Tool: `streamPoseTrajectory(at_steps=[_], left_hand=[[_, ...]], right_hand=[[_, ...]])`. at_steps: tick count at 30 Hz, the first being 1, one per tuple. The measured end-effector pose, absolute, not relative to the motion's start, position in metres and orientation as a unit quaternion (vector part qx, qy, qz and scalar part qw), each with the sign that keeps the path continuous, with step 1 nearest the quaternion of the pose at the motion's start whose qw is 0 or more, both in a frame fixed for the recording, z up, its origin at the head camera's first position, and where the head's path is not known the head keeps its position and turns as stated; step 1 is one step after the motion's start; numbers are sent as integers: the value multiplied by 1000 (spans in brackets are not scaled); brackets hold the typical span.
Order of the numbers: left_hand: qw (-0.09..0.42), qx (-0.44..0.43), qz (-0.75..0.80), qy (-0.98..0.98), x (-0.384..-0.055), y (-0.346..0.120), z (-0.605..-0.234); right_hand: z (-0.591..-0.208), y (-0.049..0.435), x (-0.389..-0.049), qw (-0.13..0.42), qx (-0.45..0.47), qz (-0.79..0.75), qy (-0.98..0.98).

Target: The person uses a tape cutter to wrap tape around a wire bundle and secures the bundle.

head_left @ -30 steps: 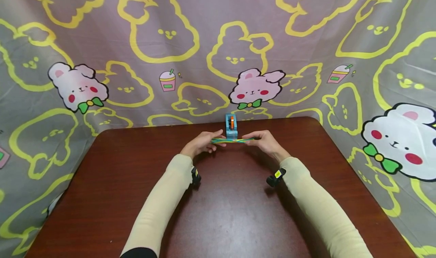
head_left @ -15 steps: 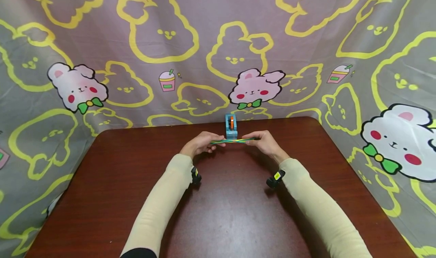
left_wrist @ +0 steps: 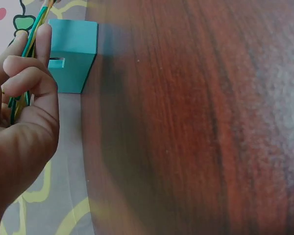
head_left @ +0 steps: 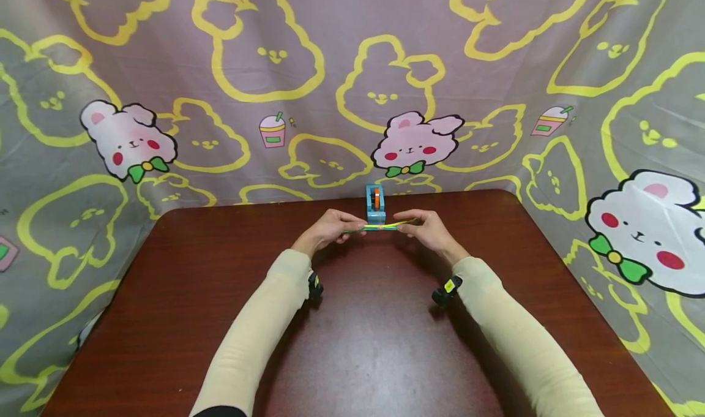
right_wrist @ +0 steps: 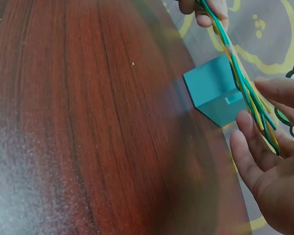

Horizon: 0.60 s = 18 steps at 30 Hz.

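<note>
A slim bundle of green and yellow wire-like strands (head_left: pixel 380 226) is held level above the table, between both hands. My left hand (head_left: pixel 328 226) pinches one end, its fingers curled round the strands in the left wrist view. At the other end, my right hand (head_left: pixel 432 231) holds the strands between thumb and fingers; the tips fan slightly apart in the right wrist view. A clear band, perhaps tape (right_wrist: pixel 229 50), wraps the bundle's middle. Right behind the bundle stands a blue-green tape dispenser (head_left: pixel 376 206) with an orange-cored roll.
The dark wooden table (head_left: pixel 369 331) ends just past the dispenser. A patterned cloth (head_left: pixel 308 56) hangs behind the table and along its sides. Each wrist carries a small black camera, such as the one on the left (head_left: pixel 315 285).
My left fingers have closed nearer the bundle's middle. On the right, a yellow strand now lifts apart from the others as the fingers shift. The dispenser stays put.
</note>
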<state>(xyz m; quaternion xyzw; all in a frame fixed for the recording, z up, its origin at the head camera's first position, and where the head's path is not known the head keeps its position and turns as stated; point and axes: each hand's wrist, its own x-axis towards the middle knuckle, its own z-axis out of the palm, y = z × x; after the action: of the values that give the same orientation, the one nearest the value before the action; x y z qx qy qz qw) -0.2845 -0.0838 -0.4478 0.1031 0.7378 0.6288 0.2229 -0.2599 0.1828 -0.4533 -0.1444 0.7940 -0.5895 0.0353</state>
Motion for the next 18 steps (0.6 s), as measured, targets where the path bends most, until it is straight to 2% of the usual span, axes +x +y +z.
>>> streamPoseTrajectory(at_steps=[4, 7, 18], left_hand=[[202, 105, 624, 748, -283, -85, -446], [190, 99, 623, 752, -281, -86, -446], [164, 93, 622, 760, -282, -85, -453]], right_hand=[[-453, 183, -262, 8, -140, -588, 797], [-451, 184, -264, 6, -130, -581, 804], [-441, 179, -273, 68, -113, -523, 842]])
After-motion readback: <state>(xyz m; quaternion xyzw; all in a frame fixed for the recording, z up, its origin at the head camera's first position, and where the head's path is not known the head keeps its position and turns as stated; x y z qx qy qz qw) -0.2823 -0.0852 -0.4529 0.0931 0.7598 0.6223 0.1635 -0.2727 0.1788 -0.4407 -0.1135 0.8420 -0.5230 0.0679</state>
